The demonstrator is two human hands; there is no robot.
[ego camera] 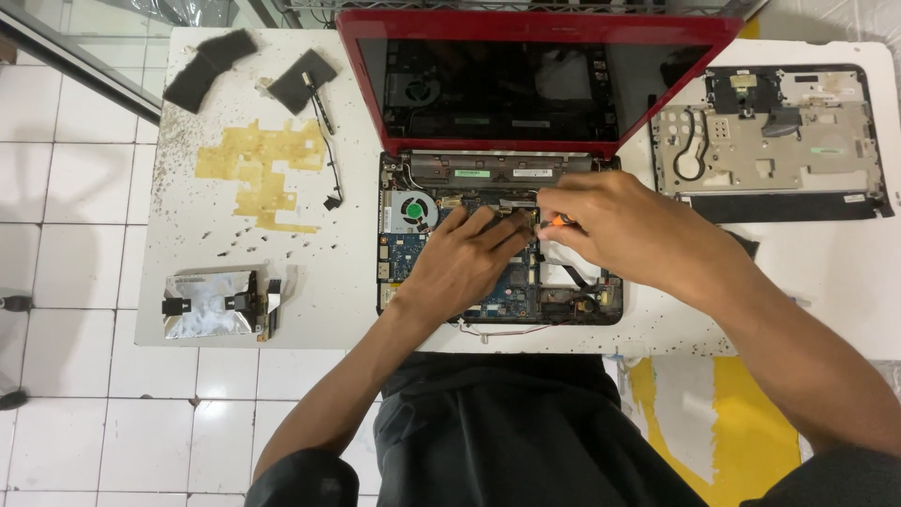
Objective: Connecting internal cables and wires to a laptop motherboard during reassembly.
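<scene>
Glossy red plastic lid (540,25); crinkled foil on drive (208,303).

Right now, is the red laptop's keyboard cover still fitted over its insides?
No. The laptop base lies open with circuit board and fan exposed, and the removed cover panel sits apart on the table's right.

Both hands work inside an opened red laptop (497,235), right hand (615,225) gripping an orange-handled screwdriver (560,221).

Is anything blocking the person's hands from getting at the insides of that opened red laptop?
Nothing visible does. The keyboard cover lies apart on the table, so the circuit board is bare. The left hand rests on it, and the right hand holds an orange-handled tool just above it.
</scene>
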